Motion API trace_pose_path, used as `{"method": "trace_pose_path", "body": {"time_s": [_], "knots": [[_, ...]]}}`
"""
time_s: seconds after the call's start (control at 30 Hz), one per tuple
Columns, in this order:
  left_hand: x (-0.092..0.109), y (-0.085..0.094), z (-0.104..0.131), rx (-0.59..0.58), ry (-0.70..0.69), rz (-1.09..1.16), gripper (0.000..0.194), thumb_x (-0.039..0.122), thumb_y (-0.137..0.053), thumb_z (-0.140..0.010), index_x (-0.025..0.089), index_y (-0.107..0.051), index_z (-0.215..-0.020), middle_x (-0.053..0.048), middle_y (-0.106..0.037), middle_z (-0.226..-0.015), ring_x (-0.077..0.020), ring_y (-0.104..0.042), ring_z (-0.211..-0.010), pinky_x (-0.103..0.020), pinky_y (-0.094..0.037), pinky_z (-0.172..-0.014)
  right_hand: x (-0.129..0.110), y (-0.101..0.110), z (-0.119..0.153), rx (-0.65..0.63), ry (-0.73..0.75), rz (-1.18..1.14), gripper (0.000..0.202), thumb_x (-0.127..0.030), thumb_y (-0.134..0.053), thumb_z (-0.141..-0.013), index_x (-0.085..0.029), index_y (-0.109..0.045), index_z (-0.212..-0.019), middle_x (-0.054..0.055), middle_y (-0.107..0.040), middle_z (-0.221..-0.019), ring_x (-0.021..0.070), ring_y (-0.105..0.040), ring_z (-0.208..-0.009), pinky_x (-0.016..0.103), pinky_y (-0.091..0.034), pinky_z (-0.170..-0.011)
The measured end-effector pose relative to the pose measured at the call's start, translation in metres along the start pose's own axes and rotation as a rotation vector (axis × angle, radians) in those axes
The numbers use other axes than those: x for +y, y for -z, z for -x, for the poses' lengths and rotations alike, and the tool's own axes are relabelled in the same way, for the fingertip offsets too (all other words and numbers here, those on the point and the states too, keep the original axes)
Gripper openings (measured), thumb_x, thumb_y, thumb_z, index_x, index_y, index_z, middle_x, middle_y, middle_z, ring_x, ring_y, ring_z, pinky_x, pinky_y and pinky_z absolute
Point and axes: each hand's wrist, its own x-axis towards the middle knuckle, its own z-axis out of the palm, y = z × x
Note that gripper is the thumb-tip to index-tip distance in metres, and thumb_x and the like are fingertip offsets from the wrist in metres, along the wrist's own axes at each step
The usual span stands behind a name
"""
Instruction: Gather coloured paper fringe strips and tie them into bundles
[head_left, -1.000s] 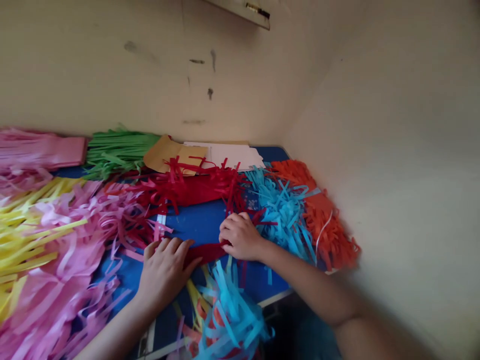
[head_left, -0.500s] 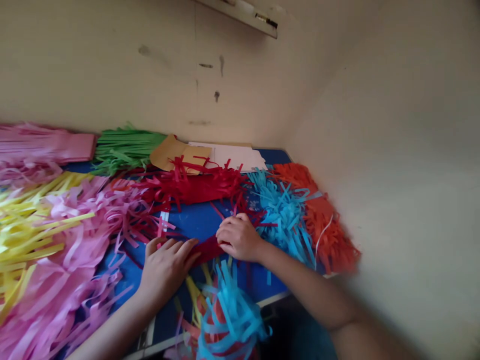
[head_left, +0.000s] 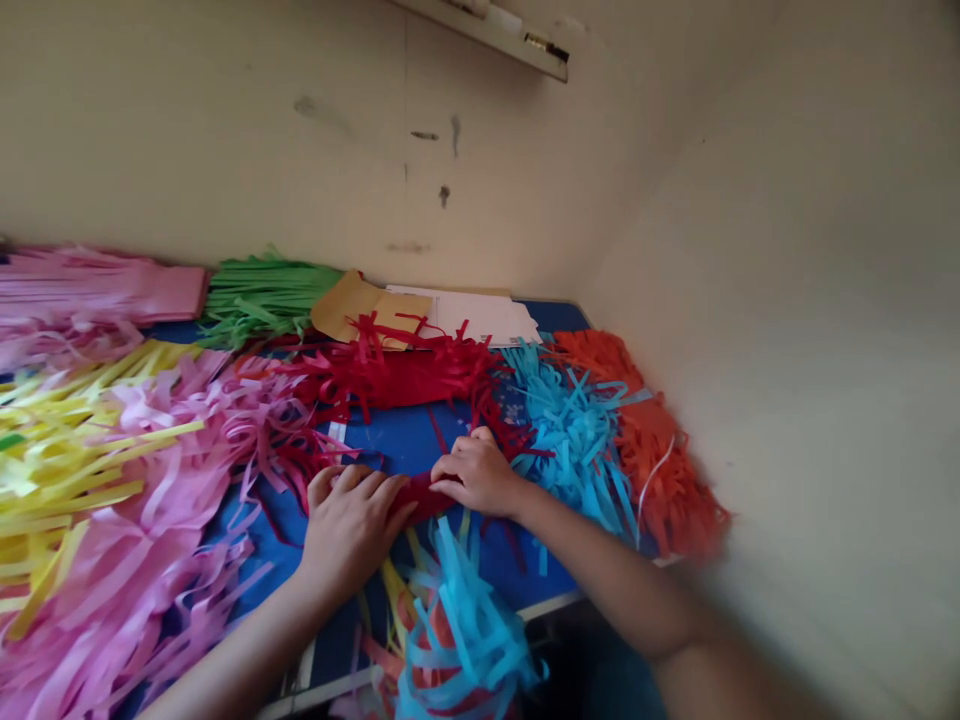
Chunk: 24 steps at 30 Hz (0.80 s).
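Observation:
A dark red strip of fringed tissue paper (head_left: 416,498) lies on the blue tabletop (head_left: 390,435) between my two hands. Over its left end my left hand (head_left: 352,515) is curled, the fingertips on the paper. Pinching its right part is my right hand (head_left: 476,470), with the fingers bent together. Loose red fringe shows out past both hands. Just in front, at the table's near edge, hangs a bunch of light blue, yellow and orange fringed paper (head_left: 465,630). Behind the hands lies a heap of red fringed paper (head_left: 405,375).
Pink fringe (head_left: 157,470) and yellow fringe (head_left: 60,470) spread across the left. Green fringe (head_left: 274,290), a brown envelope (head_left: 356,305) and white paper (head_left: 480,315) lie along the wall. Blue fringe (head_left: 574,420) and orange fringe (head_left: 660,450) border the right side.
My left hand has shifted slightly right, nearer my right hand, and less of the red strip shows between them. The whole view has moved a little.

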Motion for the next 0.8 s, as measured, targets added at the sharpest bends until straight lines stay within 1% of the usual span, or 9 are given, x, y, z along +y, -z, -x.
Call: {"method": "trace_pose_path", "body": {"time_s": [0.03,0.1,0.17,0.33,0.5,0.7,0.77,0.8], "knots": [[0.000,0.000,0.000,-0.029,0.021,0.019,0.021,0.042,-0.058,-0.091,0.026,-0.072,-0.088,-0.002,-0.073,-0.080,-0.0272,-0.062,-0.084,-0.047,-0.033,-0.087,0.000,-0.002,0.000,0.003,-0.009,0.000,0.012,-0.036,-0.076,-0.086,-0.024,-0.074,-0.088,-0.001,-0.067,-0.075,0.0155,-0.058,-0.080,0.035,-0.026,-0.085],[-0.002,0.000,0.000,-0.071,0.064,0.056,0.030,0.043,-0.052,-0.094,0.027,-0.070,-0.075,-0.001,-0.072,-0.074,-0.0255,-0.062,-0.082,-0.044,-0.033,-0.084,0.001,-0.005,-0.002,0.011,-0.040,0.006,0.014,-0.037,-0.077,-0.085,-0.024,-0.074,-0.086,-0.001,-0.068,-0.074,0.0158,-0.058,-0.080,0.034,-0.027,-0.083],[-0.003,0.001,0.001,-0.106,0.110,0.063,0.036,0.043,-0.047,-0.096,0.027,-0.069,-0.071,-0.001,-0.071,-0.071,-0.0245,-0.062,-0.079,-0.043,-0.032,-0.081,0.001,-0.010,-0.002,0.019,-0.074,0.013,0.016,-0.039,-0.077,-0.085,-0.023,-0.073,-0.084,-0.001,-0.070,-0.074,0.0163,-0.058,-0.080,0.034,-0.027,-0.081],[-0.004,0.002,0.000,-0.153,0.170,0.006,0.037,0.041,-0.044,-0.095,0.023,-0.069,-0.074,-0.004,-0.069,-0.065,-0.0256,-0.064,-0.075,-0.042,-0.033,-0.079,-0.002,-0.016,0.000,0.060,-0.132,0.006,0.018,-0.038,-0.076,-0.084,-0.021,-0.070,-0.082,0.000,-0.073,-0.078,0.0180,-0.058,-0.083,0.035,-0.026,-0.080],[-0.005,-0.001,-0.005,-0.178,0.192,-0.022,0.036,0.042,-0.046,-0.094,0.021,-0.069,-0.076,-0.005,-0.069,-0.065,-0.0260,-0.065,-0.072,-0.042,-0.034,-0.078,-0.004,-0.013,0.003,0.126,-0.129,0.015,0.015,-0.034,-0.075,-0.082,-0.021,-0.069,-0.078,0.000,-0.071,-0.081,0.0196,-0.055,-0.088,0.036,-0.026,-0.080],[-0.005,0.000,-0.007,-0.208,0.202,-0.046,0.036,0.043,-0.046,-0.094,0.021,-0.069,-0.077,-0.005,-0.067,-0.064,-0.0264,-0.064,-0.070,-0.043,-0.036,-0.078,-0.003,-0.015,0.002,0.102,-0.157,-0.009,0.014,-0.033,-0.074,-0.081,-0.021,-0.068,-0.077,0.001,-0.070,-0.083,0.0204,-0.054,-0.090,0.037,-0.027,-0.082],[-0.004,0.002,-0.007,-0.202,0.202,-0.050,0.031,0.042,-0.049,-0.093,0.021,-0.069,-0.082,-0.006,-0.069,-0.070,-0.0274,-0.064,-0.075,-0.045,-0.036,-0.081,-0.002,-0.011,0.003,0.088,-0.206,0.008,0.015,-0.034,-0.073,-0.081,-0.021,-0.067,-0.075,0.001,-0.069,-0.083,0.0217,-0.054,-0.091,0.038,-0.028,-0.082],[-0.003,0.003,-0.008,-0.173,0.192,-0.055,0.028,0.041,-0.051,-0.093,0.021,-0.070,-0.087,-0.007,-0.071,-0.078,-0.0284,-0.064,-0.082,-0.046,-0.036,-0.084,-0.001,-0.007,0.004,0.093,-0.256,0.031,0.015,-0.034,-0.073,-0.080,-0.021,-0.067,-0.074,0.002,-0.069,-0.083,0.0226,-0.054,-0.091,0.038,-0.029,-0.082]]}}
